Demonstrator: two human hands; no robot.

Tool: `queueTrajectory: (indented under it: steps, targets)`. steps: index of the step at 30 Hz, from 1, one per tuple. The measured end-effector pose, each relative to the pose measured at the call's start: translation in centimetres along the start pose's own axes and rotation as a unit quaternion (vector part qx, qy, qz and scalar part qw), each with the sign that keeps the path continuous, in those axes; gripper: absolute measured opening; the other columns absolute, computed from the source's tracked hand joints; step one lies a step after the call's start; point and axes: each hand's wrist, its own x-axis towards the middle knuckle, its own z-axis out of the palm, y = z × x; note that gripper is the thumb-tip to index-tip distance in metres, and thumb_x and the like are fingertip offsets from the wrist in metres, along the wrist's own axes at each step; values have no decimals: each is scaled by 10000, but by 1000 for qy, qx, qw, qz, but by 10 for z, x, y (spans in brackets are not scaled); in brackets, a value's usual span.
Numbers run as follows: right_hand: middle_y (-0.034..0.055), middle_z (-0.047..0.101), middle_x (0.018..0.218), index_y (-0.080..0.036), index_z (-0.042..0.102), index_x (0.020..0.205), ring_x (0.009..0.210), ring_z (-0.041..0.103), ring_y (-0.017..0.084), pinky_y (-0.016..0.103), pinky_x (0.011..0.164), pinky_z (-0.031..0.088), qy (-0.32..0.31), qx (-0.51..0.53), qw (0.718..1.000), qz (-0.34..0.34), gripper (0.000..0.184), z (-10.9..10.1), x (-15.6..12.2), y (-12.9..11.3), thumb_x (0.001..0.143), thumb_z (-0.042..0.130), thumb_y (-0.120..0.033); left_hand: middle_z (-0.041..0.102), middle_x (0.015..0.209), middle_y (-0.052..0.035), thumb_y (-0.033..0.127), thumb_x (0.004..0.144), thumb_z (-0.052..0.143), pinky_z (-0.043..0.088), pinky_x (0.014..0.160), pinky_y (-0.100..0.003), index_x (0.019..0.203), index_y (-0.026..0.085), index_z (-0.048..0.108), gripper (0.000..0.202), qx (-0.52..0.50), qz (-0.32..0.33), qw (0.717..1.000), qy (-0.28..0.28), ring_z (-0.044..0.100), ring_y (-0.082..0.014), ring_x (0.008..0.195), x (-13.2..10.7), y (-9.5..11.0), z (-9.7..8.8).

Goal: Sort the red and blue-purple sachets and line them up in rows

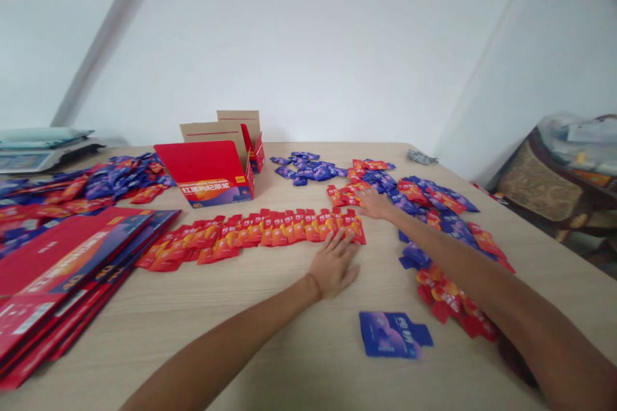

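My left hand [333, 264] lies with fingers spread, fingertips resting on the right end of an overlapping row of red sachets [274, 228]. Farther right, my right hand [375, 203] stretches its fingers over a small group of loose red sachets [344, 195]; no firm grip shows, and the fingertips are small and partly blurred. Beneath and beside my right forearm is a mixed pile of red and purple sachets [453, 225]. One purple sachet [391, 335] lies alone on the table near me.
Two open red boxes [207, 173] stand at the back. Flattened red cartons [72, 270] are stacked at left, before a heap of mixed sachets [116, 180]. A scale [43, 157] sits at far left. Purple sachets [313, 170] lie behind. A patterned chair [540, 173] stands right.
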Motion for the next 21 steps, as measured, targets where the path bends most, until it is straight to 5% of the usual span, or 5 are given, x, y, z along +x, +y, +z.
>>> queueTrajectory:
  steps: [6,11,15,21]
  targets:
    - [176,427,1592,-215,461,1528,1488,322,374,546,1208,247,-9,-22,999,26,612,11,-50,5,949,600,-355,405,1640,-17,186,995,422,230,1290,-450,1510,257,487,523,-26,35,999,-30,280,-219,1553,-44,1,-22]
    - [252,377,1615,-65,288,1607,1523,281,399,562,1247,168,3,-24,995,92,703,49,-79,-13,965,468,-290,306,1686,-11,276,1013,480,223,1284,-491,1550,309,434,540,-37,36,996,-78,231,-254,1570,-83,-21,-32]
    - [319,310,1624,94,236,1576,1552,224,393,537,1256,173,19,-29,990,136,732,70,-83,-34,923,415,-183,251,1703,-15,302,1058,424,207,1282,-522,1609,329,324,561,-34,49,994,-89,183,-269,1579,-92,-32,-27]
    - [263,342,1632,49,377,1544,1545,283,320,420,1251,241,16,-29,988,148,648,65,-83,-34,916,401,-106,285,1693,-8,297,1045,438,229,1278,-535,1604,339,332,570,-37,46,996,-63,214,-270,1572,-93,-29,-25]
